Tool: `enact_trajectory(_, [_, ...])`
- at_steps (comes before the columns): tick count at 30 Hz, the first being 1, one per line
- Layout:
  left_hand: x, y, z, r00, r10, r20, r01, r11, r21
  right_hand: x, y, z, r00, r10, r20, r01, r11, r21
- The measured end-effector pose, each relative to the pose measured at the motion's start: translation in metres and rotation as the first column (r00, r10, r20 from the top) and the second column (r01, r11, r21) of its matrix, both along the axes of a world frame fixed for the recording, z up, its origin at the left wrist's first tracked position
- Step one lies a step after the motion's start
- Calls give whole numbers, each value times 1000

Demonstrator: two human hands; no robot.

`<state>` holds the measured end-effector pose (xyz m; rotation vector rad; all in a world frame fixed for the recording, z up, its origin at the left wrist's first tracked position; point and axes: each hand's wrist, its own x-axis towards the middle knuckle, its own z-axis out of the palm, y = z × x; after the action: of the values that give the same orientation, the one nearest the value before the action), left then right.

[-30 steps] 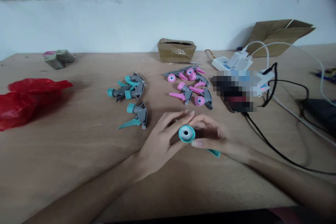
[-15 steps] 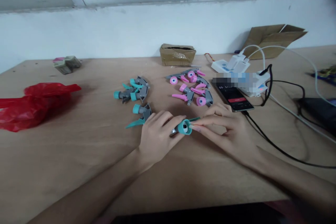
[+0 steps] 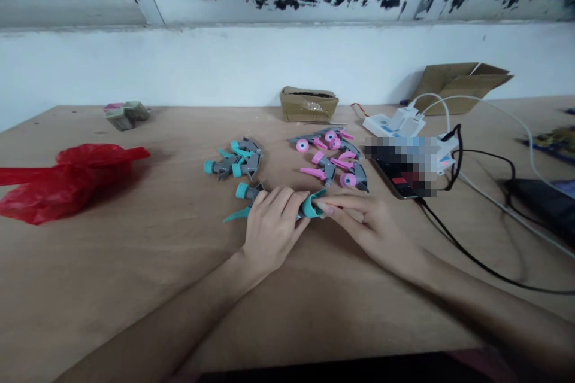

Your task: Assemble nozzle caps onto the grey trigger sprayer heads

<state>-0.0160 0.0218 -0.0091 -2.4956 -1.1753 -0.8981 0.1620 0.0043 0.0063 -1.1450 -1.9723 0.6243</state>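
Observation:
My left hand [image 3: 274, 224] is closed around a grey and teal trigger spray head, its teal collar [image 3: 309, 206] pointing right out of my grip. My right hand [image 3: 366, 218] is closed in a pinch, thumb and fingertips at the mouth of that collar. Whatever lies between those fingertips is hidden. Just behind my left hand lies another teal spray head [image 3: 242, 190], partly covered by my fingers. Several teal spray heads [image 3: 246, 158] sit in a pile farther back. To their right lies a group of pink and grey spray heads [image 3: 330, 170].
A phone [image 3: 399, 182] with a black cable [image 3: 467, 254] lies to the right, by a white power strip [image 3: 377, 125] with plugs. Cardboard boxes [image 3: 309, 106] stand along the wall. On the left are a red plastic bag [image 3: 85, 176] and small greyish blocks [image 3: 128, 115].
My right fingertips have moved from the collar's side into its mouth. The collar has turned more to the right. The whole view has tilted up slightly.

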Motion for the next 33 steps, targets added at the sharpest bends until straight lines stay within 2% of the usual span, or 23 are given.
enact_trajectory(4, [2, -1, -4, 1000, -4, 26, 4, 1000, -23, 1, 10, -5, 997, 29, -77, -29, 1000, 3])
enact_trajectory(10, [5, 0, -7, 997, -18, 70, 22, 998, -59, -1, 13, -6, 1000, 12, -2, -12, 996, 88])
enact_trajectory(17, [4, 2, -5, 995, -21, 99, 31, 995, -100, -1, 11, -10, 999, 9, -39, -6, 996, 90])
enact_trajectory(22, [4, 3, -6, 991, -68, 118, 86, 984, -154, 0, 5, -10, 998, -67, -20, 70, 977, 201])
enact_trajectory(25, [3, 3, -6, 991, -93, 100, 109, 981, -162, 1, 5, -10, 998, -55, -9, 56, 968, 243])
enact_trajectory(30, [3, 3, -7, 992, -99, 75, 111, 980, -167, 4, 6, -7, 1000, -27, 9, 24, 970, 243])
enact_trajectory(33, [5, 2, -8, 995, -89, 55, 97, 981, -166, 6, 9, -6, 1000, 10, 3, -10, 984, 178])
